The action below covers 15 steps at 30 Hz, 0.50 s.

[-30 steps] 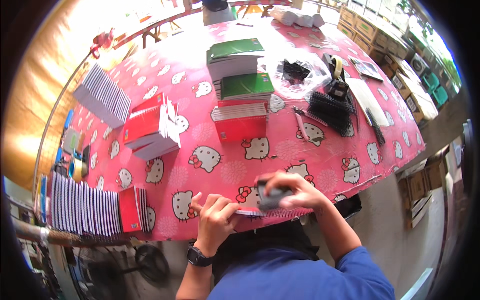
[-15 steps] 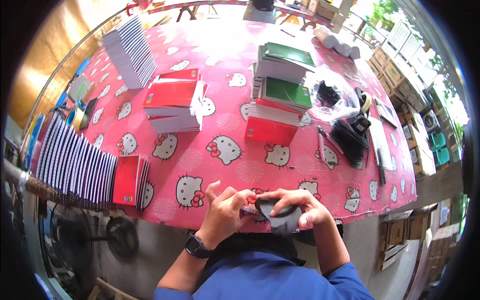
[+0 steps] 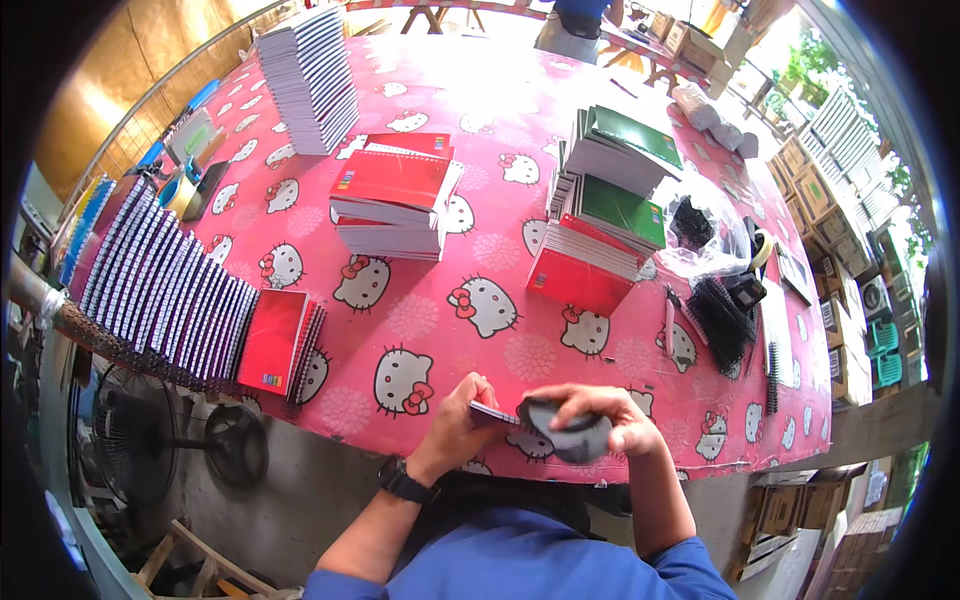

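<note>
Over the table's near edge, my left hand [image 3: 455,430] is closed on a thin notebook [image 3: 494,414], held edge-up with its spine side toward the right. My right hand [image 3: 610,412] grips a rounded grey and black tool [image 3: 580,440]. Motion blurs this tool, so its exact kind is unclear. Its dark end is at the notebook's edge; whether they touch, I cannot tell. Most of the notebook is hidden by my left fingers.
A pink patterned cloth covers the table [image 3: 410,315]. On it stand red notebooks [image 3: 395,185], a green and red stack [image 3: 620,210], a tall stack [image 3: 310,85] and a long row of notebooks [image 3: 170,290]. Black binding coils [image 3: 722,312] and a plastic bag [image 3: 705,240] lie right.
The view has shifted, so the table's things appear further right. My left fingers, raised and spread before, are now folded around the notebook. The tool stays in my right hand beside the notebook.
</note>
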Tool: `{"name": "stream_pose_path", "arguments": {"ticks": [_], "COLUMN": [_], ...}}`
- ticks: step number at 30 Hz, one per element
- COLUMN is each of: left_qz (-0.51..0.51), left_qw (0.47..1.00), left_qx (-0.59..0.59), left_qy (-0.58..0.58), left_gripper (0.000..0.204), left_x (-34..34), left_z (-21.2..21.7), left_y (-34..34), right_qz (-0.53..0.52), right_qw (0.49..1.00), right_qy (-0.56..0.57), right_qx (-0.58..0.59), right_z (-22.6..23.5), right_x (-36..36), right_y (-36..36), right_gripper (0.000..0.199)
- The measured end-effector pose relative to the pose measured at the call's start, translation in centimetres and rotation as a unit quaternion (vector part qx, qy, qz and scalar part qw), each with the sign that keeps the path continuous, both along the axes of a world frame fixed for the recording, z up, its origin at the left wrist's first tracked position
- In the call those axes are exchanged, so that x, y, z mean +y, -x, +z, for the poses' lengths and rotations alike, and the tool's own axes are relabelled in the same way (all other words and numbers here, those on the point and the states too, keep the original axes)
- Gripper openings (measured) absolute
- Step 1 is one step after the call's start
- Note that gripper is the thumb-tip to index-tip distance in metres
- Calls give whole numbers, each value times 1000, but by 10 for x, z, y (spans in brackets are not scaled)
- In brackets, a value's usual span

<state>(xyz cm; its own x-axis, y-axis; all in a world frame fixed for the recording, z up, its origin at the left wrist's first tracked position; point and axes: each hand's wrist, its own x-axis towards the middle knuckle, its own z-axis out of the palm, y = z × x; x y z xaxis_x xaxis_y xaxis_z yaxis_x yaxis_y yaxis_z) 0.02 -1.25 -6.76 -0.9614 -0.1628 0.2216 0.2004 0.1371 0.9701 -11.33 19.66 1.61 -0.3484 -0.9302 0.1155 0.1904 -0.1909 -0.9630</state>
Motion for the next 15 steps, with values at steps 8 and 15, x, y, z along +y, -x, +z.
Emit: {"name": "stream_pose_path", "arguments": {"ticks": [8, 15], "left_qz": [-53, 4], "left_qw": [996, 994], "left_qx": [-34, 5], "left_qy": [-64, -112], "left_gripper": [33, 38], "left_x": [-2, 0], "left_z": [5, 20], "left_y": [-3, -3], "right_qz": [-134, -33], "right_qw": [976, 986], "right_qy": [-138, -156], "right_qx": [104, 45], "right_z": [-7, -29], "right_x": [-13, -2], "right_y": [13, 17], "right_gripper": [32, 57]}}
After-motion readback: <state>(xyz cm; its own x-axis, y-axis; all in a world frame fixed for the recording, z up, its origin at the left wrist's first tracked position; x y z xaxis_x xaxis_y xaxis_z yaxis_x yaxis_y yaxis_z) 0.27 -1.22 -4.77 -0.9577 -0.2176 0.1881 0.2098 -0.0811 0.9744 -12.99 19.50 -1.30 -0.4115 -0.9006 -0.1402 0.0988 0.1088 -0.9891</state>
